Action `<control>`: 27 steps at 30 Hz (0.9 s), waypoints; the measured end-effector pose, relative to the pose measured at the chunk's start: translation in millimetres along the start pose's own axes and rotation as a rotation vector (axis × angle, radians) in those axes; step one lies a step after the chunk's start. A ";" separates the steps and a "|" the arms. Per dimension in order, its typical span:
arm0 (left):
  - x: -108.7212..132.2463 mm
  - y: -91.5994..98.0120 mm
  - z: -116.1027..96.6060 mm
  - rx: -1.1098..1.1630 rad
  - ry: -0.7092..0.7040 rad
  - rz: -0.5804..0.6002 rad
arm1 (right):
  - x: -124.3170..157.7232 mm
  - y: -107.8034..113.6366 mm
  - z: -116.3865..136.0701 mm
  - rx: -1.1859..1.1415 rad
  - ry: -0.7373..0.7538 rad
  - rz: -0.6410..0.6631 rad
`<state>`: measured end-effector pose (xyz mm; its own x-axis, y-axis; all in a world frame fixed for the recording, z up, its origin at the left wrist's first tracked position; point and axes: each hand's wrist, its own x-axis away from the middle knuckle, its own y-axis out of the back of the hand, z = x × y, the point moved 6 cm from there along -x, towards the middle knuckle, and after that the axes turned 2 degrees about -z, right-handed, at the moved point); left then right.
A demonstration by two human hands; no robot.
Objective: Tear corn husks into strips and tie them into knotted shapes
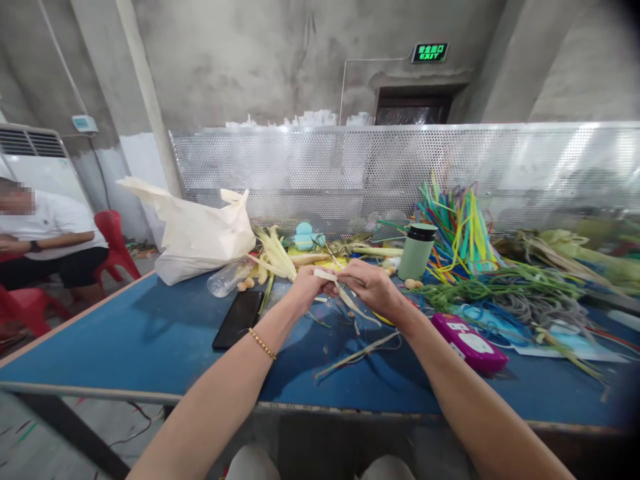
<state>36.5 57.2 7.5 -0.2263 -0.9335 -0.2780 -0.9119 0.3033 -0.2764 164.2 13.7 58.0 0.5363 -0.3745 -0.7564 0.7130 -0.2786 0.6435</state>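
Above the middle of the blue table, my left hand (311, 291) and my right hand (371, 287) are close together. Both are closed on a pale corn husk strip (349, 301), whose loose end hangs down between them. The fingertips partly hide where it is gripped. Just behind my left hand lie several pale yellow-green husks (281, 259). Below my hands, a thin dry strand (350, 357) rests on the tabletop.
A black phone (239, 321), clear bottle (225, 279) and white bag (203, 233) are left on the table (165, 353). To the right are a green tumbler (417, 252), coloured strips (470, 233), green stems (505, 285) and a magenta pack (470, 341). A person (65, 230) sits far left.
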 end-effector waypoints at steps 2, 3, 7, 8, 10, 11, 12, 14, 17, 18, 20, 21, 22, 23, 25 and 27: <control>1.1 -0.6 0.1 -0.035 -0.001 0.003 | -0.9 -0.4 -0.1 -0.025 -0.038 0.001; 1.8 -0.8 0.0 -0.052 0.002 -0.003 | -1.3 -0.5 -0.6 -0.033 -0.063 -0.001; 4.1 -3.5 -2.4 -0.086 0.022 0.001 | -2.1 0.7 -4.6 -0.066 -0.191 -0.024; 4.5 -4.0 -3.6 -0.077 0.021 0.003 | -1.9 1.6 -6.3 -0.082 -0.235 -0.035; 5.2 -4.4 -5.9 -0.058 0.017 0.005 | -0.8 2.4 -9.9 -0.145 -0.335 -0.042; 5.5 -4.6 -6.6 -0.054 0.018 0.008 | 0.2 1.6 -11.7 -0.187 -0.389 -0.028; 5.9 -5.0 -6.8 -0.055 0.020 0.014 | 1.6 -0.1 -13.6 -0.230 -0.443 -0.003; 6.6 -6.2 -6.7 -0.062 0.024 0.031 | 4.9 -4.7 -17.3 -0.318 -0.541 0.047; 7.5 -8.9 -9.0 -0.056 -0.009 0.056 | 9.5 -9.6 -24.5 -0.481 -0.650 0.012; 7.8 -9.7 -10.4 -0.049 -0.026 0.060 | 10.9 -11.1 -27.2 -0.542 -0.683 -0.017; 8.0 -10.8 -12.1 -0.031 -0.042 0.061 | 13.2 -14.1 -31.9 -0.635 -0.746 -0.068; 8.0 -11.2 -12.3 -0.022 -0.039 0.060 | 13.9 -15.0 -33.3 -0.658 -0.771 -0.088; 8.0 -11.5 -12.2 -0.012 -0.033 0.060 | 14.2 -15.3 -33.9 -0.668 -0.788 -0.105; 8.1 -11.9 -12.1 -0.004 -0.027 0.063 | 14.1 -15.1 -33.6 -0.672 -0.796 -0.120; 8.6 -13.1 -12.4 0.002 -0.026 0.078 | 13.2 -13.6 -31.6 -0.674 -0.797 -0.148; 9.4 -14.1 -13.3 0.007 -0.031 0.090 | 12.1 -11.3 -29.3 -0.666 -0.784 -0.173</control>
<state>42.6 41.6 21.0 -0.2962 -0.8962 -0.3304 -0.8858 0.3871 -0.2559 175.9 38.3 38.2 0.1293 -0.9116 -0.3902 0.9848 0.0720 0.1583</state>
